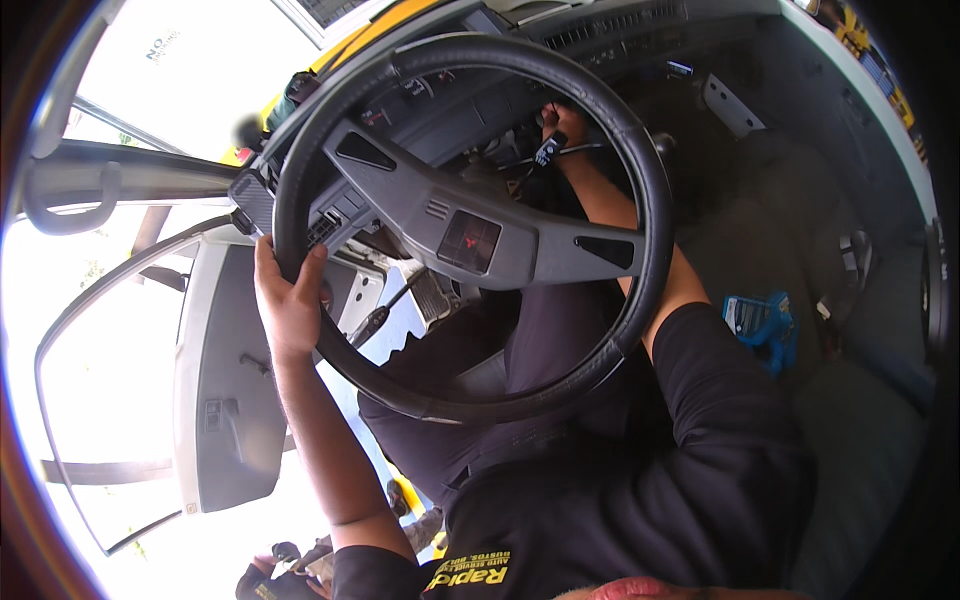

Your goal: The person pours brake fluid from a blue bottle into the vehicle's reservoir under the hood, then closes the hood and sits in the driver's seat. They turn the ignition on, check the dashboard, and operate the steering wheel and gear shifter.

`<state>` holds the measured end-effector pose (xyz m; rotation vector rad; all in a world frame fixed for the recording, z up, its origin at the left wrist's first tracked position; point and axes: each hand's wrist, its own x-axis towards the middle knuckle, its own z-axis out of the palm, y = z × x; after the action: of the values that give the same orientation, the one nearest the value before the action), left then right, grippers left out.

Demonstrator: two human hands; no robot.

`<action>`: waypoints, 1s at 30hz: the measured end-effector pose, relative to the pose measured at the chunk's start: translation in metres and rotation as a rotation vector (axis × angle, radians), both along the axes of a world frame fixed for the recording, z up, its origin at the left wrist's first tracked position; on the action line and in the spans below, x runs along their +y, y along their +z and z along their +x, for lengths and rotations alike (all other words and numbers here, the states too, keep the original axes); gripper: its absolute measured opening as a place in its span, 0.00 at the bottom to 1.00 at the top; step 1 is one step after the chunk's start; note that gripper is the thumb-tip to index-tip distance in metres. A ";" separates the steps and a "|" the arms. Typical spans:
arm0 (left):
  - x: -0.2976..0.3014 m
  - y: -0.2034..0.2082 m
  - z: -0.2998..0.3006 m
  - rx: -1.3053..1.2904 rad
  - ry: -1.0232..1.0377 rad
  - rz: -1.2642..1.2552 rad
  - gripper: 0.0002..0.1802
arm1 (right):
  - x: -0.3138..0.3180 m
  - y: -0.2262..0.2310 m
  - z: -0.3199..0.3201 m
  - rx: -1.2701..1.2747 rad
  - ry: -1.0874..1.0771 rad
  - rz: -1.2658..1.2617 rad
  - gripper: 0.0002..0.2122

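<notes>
A large black steering wheel (632,330) with a grey center spoke fills the middle of the head view. My left hand (290,305) wraps its left rim, thumb on the inner side and fingers on the outer. Beyond the wheel, my right hand (565,122) is closed close to the dashboard (455,110), to the right of the steering column. A black tag with pale print (550,150) hangs by its fingers; what they pinch is too small to make out. My right forearm passes behind the wheel's right rim.
A vehicle door (235,390) stands open at the left. A phone-like dark device (252,203) sits beside the dashboard. On the right floor lies a blue plastic package (762,328). A black-handled lever (370,325) is below the wheel. Another person (290,570) is outside, lower left.
</notes>
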<state>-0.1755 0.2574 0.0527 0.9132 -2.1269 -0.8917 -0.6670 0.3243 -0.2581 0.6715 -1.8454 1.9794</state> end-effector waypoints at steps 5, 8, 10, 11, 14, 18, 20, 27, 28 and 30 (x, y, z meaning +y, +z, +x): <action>0.002 0.000 0.000 -0.026 0.024 -0.018 0.20 | -0.005 0.001 0.010 0.152 -0.145 0.091 0.08; 0.003 0.001 0.000 0.015 0.032 -0.014 0.23 | 0.004 0.013 0.021 0.260 -0.236 0.193 0.08; 0.004 0.001 0.000 0.016 0.035 -0.009 0.23 | 0.011 0.020 0.024 0.282 -0.256 0.269 0.08; 0.004 0.001 0.000 0.011 0.037 -0.007 0.23 | 0.014 0.023 0.024 0.304 -0.239 0.278 0.08; 0.005 0.002 0.000 0.002 0.030 0.000 0.22 | 0.018 0.024 0.024 0.363 -0.217 0.315 0.10; 0.007 0.004 0.000 0.003 0.028 0.022 0.22 | 0.018 0.016 0.025 0.230 -0.119 0.257 0.15; 0.007 0.005 0.000 0.007 0.025 0.005 0.22 | 0.016 0.012 0.023 0.109 -0.053 0.228 0.17; 0.007 0.006 -0.001 -0.007 0.028 0.040 0.23 | 0.012 0.011 0.016 0.219 -0.197 0.327 0.18; 0.007 0.005 -0.001 0.003 0.024 0.014 0.23 | 0.011 0.013 0.016 0.201 -0.192 0.318 0.18; 0.007 0.005 -0.001 -0.005 0.041 0.029 0.23 | 0.010 0.017 0.018 0.053 -0.136 0.305 0.17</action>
<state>-0.1769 0.2648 0.0577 0.9707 -2.0966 -0.9026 -0.6486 0.3347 -0.2413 0.6553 -2.1224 1.5968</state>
